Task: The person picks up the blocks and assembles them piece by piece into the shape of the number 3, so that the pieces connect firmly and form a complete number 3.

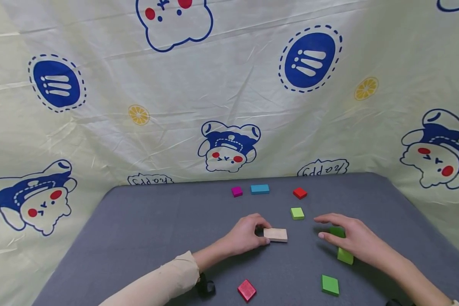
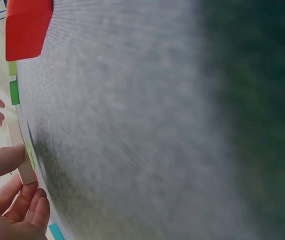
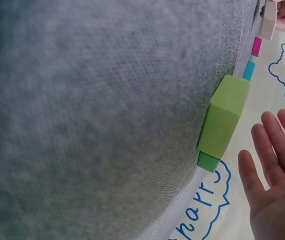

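Note:
A pale wooden block (image 1: 276, 235) is pinched at its left end by my left hand (image 1: 248, 233), near the middle of the table. In the left wrist view the thumb and fingertips hold that plain block (image 2: 21, 152) from both sides. My right hand (image 1: 353, 236) hovers over the right part of the table, fingers extended and holding nothing. Below and behind it are a dark green block (image 1: 337, 231) and a light green block (image 1: 345, 256), both partly covered by the hand in the head view. The right wrist view shows the light green block (image 3: 225, 115) beside the spread fingers.
Toward the back edge lie a magenta block (image 1: 237, 191), a blue block (image 1: 260, 189) and a red block (image 1: 300, 193). A yellow-green block (image 1: 297, 213) lies between the hands. Nearer me are a crimson block (image 1: 247, 290) and a green block (image 1: 330, 285). A printed curtain (image 1: 237, 93) hangs behind the table.

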The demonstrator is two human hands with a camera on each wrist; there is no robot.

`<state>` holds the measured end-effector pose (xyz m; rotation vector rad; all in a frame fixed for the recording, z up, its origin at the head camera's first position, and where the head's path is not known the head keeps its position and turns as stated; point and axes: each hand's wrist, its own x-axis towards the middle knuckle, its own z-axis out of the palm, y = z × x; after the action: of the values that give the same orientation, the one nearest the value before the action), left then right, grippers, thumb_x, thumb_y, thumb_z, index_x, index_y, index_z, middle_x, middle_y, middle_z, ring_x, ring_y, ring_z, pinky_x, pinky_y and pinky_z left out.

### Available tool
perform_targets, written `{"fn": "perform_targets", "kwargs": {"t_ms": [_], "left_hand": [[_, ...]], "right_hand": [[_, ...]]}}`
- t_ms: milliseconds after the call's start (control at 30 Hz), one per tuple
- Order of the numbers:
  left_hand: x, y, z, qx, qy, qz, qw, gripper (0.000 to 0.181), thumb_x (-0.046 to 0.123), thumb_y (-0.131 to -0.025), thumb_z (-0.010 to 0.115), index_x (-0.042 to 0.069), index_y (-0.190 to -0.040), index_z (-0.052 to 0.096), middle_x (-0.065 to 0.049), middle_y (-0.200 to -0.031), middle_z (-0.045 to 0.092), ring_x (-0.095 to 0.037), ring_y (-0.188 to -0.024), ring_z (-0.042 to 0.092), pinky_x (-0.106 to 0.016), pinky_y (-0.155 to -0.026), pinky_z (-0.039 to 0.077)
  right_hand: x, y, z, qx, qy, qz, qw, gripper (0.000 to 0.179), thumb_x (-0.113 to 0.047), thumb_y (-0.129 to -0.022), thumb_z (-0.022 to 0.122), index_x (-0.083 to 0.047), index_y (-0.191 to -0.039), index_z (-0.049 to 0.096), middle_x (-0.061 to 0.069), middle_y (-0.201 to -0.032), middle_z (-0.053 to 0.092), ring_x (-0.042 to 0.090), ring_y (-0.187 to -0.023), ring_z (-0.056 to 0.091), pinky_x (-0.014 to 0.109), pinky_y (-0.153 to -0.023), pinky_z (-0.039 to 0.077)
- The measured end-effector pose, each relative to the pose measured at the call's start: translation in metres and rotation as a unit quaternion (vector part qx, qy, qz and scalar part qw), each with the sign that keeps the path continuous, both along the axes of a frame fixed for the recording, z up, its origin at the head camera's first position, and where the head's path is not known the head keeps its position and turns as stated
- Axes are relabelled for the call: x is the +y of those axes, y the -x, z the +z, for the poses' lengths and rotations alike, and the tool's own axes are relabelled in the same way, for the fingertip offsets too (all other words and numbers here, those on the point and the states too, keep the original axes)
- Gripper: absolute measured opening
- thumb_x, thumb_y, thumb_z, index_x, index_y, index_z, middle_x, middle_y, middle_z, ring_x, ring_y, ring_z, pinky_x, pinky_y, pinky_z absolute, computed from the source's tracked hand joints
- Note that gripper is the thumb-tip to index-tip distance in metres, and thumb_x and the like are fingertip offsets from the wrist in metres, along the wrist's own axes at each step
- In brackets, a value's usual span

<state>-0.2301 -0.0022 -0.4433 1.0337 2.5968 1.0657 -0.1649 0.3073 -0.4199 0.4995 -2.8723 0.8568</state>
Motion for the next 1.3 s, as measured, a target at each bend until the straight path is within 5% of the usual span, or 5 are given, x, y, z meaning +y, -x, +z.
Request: {"fn": "perform_targets", "kwargs": {"t_ms": [800,1300], "left_hand": [[-0.063,-0.002,0.001,-0.002,-0.015,0.061,0.9980,0.025,0.014,-0.085,0.077,0.014,-0.109,0.071,0.010,-0.103,0.060,-0.009,-0.097,0.056,-0.030,-0.089,0.046],[-0.071,-0.001,-0.001,0.007,0.011,0.051,0.9986,0.024,0.015,-0.083,0.079,0.015,-0.106,0.073,0.009,-0.100,0.061,-0.011,-0.095,0.055,-0.032,-0.088,0.044]], "right_hand": [[0.002,0.000,0.001,0.011,-0.013,0.001,0.9999,0.041,-0.036,-0.090,0.072,-0.016,-0.125,0.066,-0.002,-0.122,0.064,0.028,-0.110,0.062,0.049,-0.088,0.049],[0.005,-0.001,0.002,-0.015,-0.003,-0.004,0.9999,0.044,-0.037,-0.091,0.071,-0.012,-0.127,0.064,0.007,-0.125,0.063,0.034,-0.112,0.060,0.057,-0.088,0.047]]}}
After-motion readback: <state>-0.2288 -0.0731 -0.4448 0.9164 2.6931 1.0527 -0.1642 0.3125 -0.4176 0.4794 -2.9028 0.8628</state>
